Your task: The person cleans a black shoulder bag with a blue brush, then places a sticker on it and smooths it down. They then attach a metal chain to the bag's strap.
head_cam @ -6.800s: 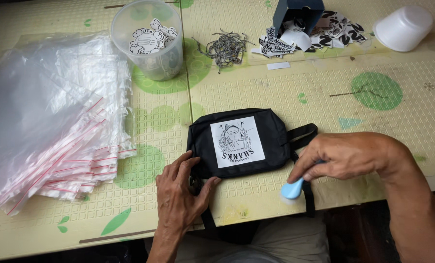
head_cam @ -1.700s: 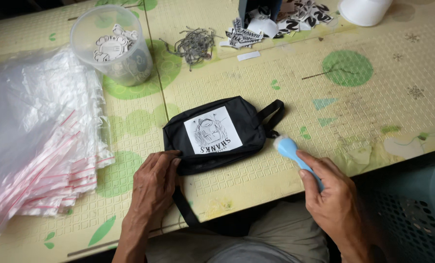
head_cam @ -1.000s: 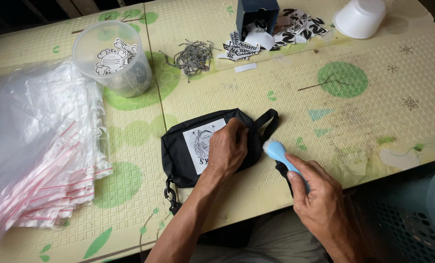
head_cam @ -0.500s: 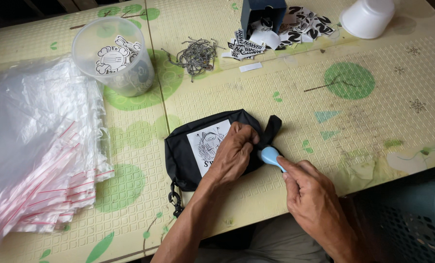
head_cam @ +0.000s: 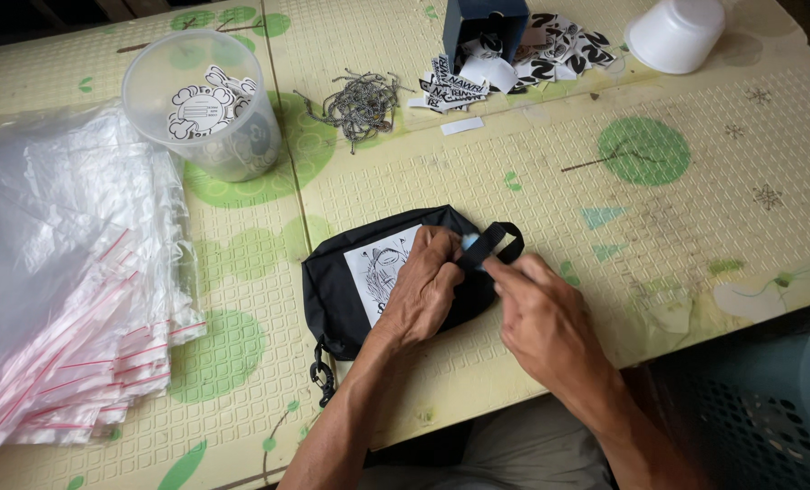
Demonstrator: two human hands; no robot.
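Our left hand pinches the pouch strap; our right hand closes on a blue tool.

Left hand moved from the near-left edge of the black pouch up onto its top, now covering part of the white label. Right hand brought in from the pouch's right, against its strap loop. Blue tool now nearly hidden between the hands.
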